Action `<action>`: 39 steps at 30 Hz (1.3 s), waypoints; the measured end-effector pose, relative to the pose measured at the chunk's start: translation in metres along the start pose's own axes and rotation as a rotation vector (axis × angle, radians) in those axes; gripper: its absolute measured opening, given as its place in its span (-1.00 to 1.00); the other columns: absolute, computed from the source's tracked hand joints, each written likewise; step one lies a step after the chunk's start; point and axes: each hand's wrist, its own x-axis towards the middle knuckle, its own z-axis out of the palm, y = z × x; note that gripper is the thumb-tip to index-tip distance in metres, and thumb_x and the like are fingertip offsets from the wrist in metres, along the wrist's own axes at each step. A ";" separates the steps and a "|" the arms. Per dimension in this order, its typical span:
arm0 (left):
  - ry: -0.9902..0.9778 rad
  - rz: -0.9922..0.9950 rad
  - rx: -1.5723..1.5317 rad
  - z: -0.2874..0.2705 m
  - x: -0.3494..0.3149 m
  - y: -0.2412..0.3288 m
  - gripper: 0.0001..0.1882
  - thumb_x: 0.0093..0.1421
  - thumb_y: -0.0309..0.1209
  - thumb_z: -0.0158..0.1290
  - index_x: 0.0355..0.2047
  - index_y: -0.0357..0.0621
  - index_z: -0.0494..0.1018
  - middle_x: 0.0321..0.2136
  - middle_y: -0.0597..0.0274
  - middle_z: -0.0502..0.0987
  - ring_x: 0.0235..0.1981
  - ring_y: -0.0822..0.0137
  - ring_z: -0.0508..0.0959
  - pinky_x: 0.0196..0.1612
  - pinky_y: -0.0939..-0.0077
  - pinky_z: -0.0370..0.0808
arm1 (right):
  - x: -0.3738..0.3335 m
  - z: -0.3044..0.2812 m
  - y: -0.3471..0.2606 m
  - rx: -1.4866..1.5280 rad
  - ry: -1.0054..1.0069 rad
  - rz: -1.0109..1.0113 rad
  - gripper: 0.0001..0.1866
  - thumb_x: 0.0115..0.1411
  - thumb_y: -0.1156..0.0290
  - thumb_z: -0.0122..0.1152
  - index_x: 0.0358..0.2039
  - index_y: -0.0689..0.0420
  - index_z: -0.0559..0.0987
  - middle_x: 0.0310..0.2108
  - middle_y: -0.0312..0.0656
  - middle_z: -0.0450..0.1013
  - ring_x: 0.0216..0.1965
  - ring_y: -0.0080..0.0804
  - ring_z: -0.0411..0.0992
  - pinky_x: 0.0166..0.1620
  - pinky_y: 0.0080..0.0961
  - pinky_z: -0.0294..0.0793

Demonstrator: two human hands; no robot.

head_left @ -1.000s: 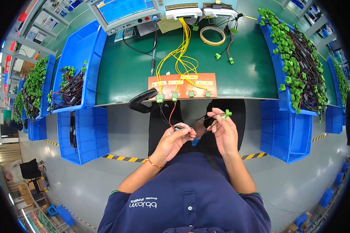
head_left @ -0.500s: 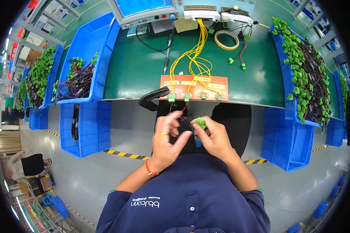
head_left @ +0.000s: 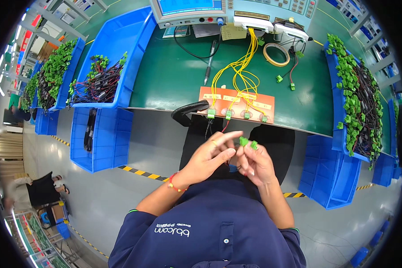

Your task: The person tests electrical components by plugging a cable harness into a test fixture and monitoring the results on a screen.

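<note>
My right hand (head_left: 258, 164) is closed with green plug connectors on wires pinched at its fingertips. One connector (head_left: 244, 141) points toward my left hand and another (head_left: 254, 145) sits above the right index finger. My left hand (head_left: 210, 156) is just to the left, its index finger and thumb stretched out and apart close to the connectors. Both hands are over my lap, in front of the bench edge. Beyond them lies an orange board (head_left: 205, 94) with green sockets (head_left: 228, 115) along its front. Dark and red wires hang from its left sockets.
Yellow wires (head_left: 240, 62) run from the board to a tester (head_left: 250, 11). A black clamp handle (head_left: 183, 111), a pen (head_left: 208, 67) and a tape roll (head_left: 276, 54) lie on the bench. Blue bins (head_left: 140, 49) of wired connectors (head_left: 350, 76) stand on both sides.
The view has shifted, moving the bench to the right in the picture. My right hand has turned, and two green connectors now show at its fingertips. My left index finger has straightened toward them.
</note>
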 end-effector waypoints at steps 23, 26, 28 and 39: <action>-0.909 0.621 -0.700 0.028 -0.038 0.146 -0.62 0.32 -0.19 0.02 -0.50 -0.23 0.52 -0.59 0.20 0.46 -0.67 0.33 0.39 0.06 -0.25 0.32 | 0.040 0.009 0.020 -0.587 0.534 -0.621 -0.88 0.30 0.51 0.15 -0.35 0.29 0.56 -0.55 -0.21 0.53 -0.67 -0.72 0.35 -0.60 -0.73 0.32; -0.878 0.614 -0.703 0.029 -0.041 0.147 -0.61 0.33 -0.19 0.01 -0.54 -0.20 0.52 -0.60 0.23 0.46 -0.66 0.35 0.39 0.06 -0.26 0.31 | 0.041 0.012 0.019 -0.557 0.528 -0.616 -0.88 0.30 0.50 0.15 -0.35 0.28 0.57 -0.54 -0.20 0.54 -0.68 -0.72 0.34 -0.60 -0.73 0.32; -0.879 0.611 -0.712 0.027 -0.041 0.147 -0.60 0.34 -0.19 -0.01 -0.56 -0.18 0.51 -0.60 0.24 0.45 -0.66 0.37 0.39 0.06 -0.26 0.31 | 0.044 0.014 0.016 -0.527 0.528 -0.617 -0.87 0.31 0.48 0.15 -0.35 0.27 0.57 -0.53 -0.20 0.54 -0.68 -0.71 0.34 -0.60 -0.74 0.32; -0.882 0.630 -0.673 0.024 -0.040 0.148 -0.57 0.36 -0.20 -0.06 -0.58 -0.17 0.52 -0.64 0.29 0.41 -0.67 0.41 0.39 0.06 -0.23 0.33 | 0.005 -0.008 -0.006 -0.421 0.438 -0.437 -0.75 0.36 0.39 0.06 -0.10 0.30 0.55 -0.38 -0.24 0.52 -0.53 -0.63 0.46 -0.57 -0.69 0.45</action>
